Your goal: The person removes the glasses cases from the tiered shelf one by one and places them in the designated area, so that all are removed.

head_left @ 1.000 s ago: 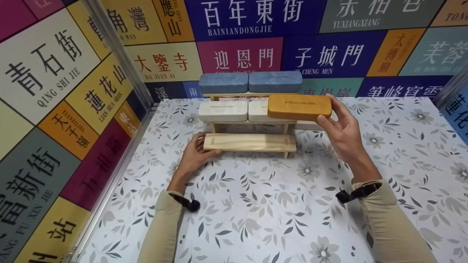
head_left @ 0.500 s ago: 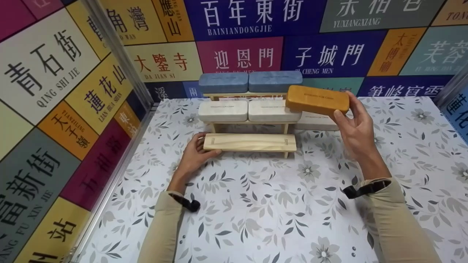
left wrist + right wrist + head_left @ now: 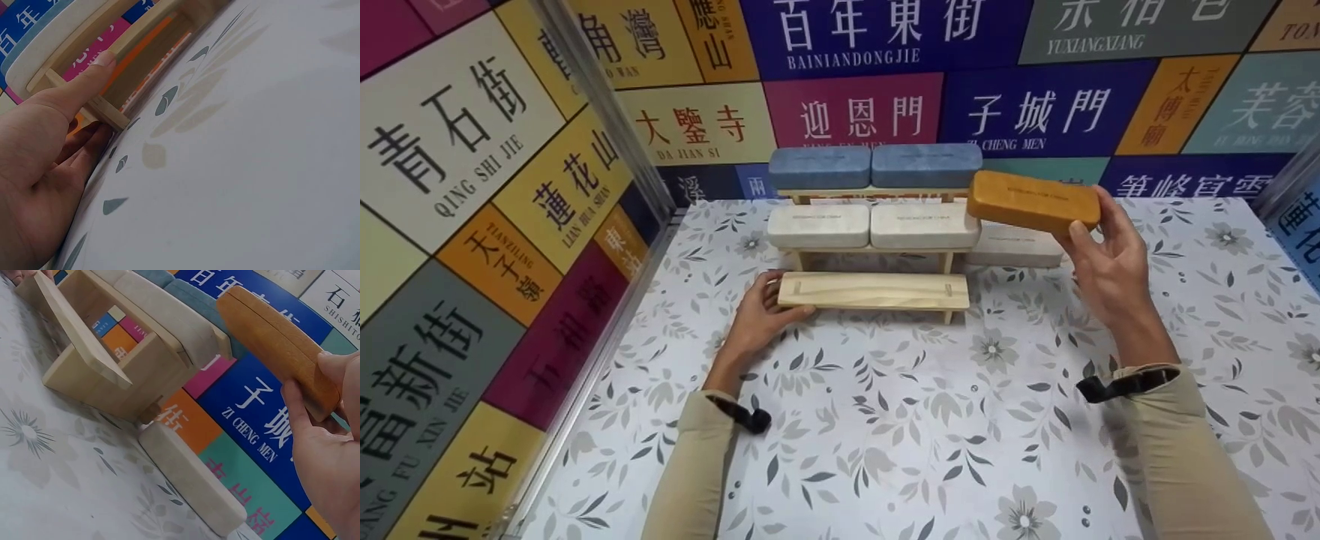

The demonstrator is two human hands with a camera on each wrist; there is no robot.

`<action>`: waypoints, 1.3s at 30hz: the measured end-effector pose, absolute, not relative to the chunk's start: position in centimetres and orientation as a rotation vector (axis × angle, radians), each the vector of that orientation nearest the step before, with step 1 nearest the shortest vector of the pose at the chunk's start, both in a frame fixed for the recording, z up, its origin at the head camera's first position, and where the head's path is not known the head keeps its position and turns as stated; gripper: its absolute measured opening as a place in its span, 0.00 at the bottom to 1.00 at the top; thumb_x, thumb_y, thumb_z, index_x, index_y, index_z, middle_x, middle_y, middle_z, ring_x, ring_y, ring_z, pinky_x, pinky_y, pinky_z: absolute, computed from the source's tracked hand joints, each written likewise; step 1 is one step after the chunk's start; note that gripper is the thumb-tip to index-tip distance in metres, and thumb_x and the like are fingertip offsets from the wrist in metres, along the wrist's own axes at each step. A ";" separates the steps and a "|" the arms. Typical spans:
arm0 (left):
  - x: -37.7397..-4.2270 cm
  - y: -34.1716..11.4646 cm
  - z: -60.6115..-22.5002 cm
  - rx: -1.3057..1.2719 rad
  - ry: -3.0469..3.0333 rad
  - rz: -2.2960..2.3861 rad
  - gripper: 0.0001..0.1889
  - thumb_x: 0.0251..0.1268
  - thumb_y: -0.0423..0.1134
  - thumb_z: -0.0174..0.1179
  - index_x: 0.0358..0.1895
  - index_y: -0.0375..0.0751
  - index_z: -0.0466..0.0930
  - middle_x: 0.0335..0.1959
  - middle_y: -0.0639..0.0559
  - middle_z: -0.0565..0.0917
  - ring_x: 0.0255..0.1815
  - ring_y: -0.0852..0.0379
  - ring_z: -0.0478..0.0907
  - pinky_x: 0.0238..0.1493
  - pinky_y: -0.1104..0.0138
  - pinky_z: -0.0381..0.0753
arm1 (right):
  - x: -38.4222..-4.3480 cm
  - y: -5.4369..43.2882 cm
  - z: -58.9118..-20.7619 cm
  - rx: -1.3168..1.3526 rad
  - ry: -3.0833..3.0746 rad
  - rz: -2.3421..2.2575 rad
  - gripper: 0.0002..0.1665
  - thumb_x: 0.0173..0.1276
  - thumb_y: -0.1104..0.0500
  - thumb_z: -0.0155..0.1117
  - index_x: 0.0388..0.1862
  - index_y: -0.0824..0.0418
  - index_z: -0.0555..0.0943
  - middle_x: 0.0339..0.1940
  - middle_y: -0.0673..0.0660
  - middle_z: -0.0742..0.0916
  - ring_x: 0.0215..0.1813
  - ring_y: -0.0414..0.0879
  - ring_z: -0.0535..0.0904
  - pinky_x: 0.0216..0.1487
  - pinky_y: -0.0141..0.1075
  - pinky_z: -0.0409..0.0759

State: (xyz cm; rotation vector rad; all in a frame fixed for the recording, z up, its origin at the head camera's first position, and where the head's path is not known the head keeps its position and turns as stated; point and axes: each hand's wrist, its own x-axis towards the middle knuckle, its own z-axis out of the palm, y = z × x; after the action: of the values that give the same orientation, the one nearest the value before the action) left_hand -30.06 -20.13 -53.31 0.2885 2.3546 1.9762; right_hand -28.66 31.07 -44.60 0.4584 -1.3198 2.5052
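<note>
My right hand (image 3: pixel 1112 268) holds a mustard-yellow glasses case (image 3: pixel 1033 201) by its right end, thumb in front. The case is up in the air to the right of a stepped wooden stand (image 3: pixel 874 290), its right end tilted down. In the right wrist view a dark seam runs along the yellow case (image 3: pixel 275 340). At the stand's left end my left hand (image 3: pixel 761 313) grips the bare lowest step, the thumb along its front edge. Two white glasses cases, a left one (image 3: pixel 818 227) and a right one (image 3: pixel 925 227), sit on the middle step.
Two blue glasses cases, one left (image 3: pixel 819 167) and one right (image 3: pixel 927 166), fill the top step. Another pale case (image 3: pixel 1015 246) lies on the floral tabletop (image 3: pixel 885 420) behind the stand's right side. Sign-printed panels (image 3: pixel 847 112) close off the back and left.
My right hand has carried the yellow case to the right and slightly up, tilting it and uncovering the right white case. My left hand stays on the stand.
</note>
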 end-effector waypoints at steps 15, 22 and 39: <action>-30.1 -20.3 -53.3 0.290 2.332 1.992 0.52 0.62 0.43 0.83 0.84 0.37 0.60 0.74 0.42 0.78 0.73 0.46 0.80 0.73 0.55 0.82 | -28.4 34.1 -45.8 0.361 -1.292 2.504 0.41 0.79 0.78 0.56 0.87 0.62 0.61 0.82 0.60 0.64 0.80 0.53 0.68 0.72 0.39 0.82; -30.1 -20.3 -53.3 0.296 2.323 1.999 0.53 0.60 0.46 0.83 0.84 0.39 0.61 0.73 0.46 0.79 0.72 0.49 0.80 0.75 0.54 0.81 | -28.4 35.5 -47.0 0.312 -1.349 2.474 0.42 0.79 0.78 0.57 0.87 0.62 0.61 0.83 0.60 0.64 0.80 0.54 0.66 0.68 0.41 0.86; -30.0 -20.0 -53.3 0.273 2.327 2.016 0.51 0.58 0.45 0.85 0.82 0.41 0.64 0.73 0.45 0.80 0.72 0.48 0.81 0.74 0.58 0.82 | -27.6 41.5 -49.2 -0.064 -1.777 2.305 0.48 0.83 0.66 0.61 0.92 0.45 0.52 0.94 0.43 0.47 0.93 0.48 0.49 0.67 0.25 0.80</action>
State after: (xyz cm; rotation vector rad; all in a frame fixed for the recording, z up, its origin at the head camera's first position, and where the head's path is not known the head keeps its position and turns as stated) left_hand -30.02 -20.04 -53.27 0.2730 2.3272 2.0157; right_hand -27.61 41.46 -49.20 -0.0637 -1.7770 2.3051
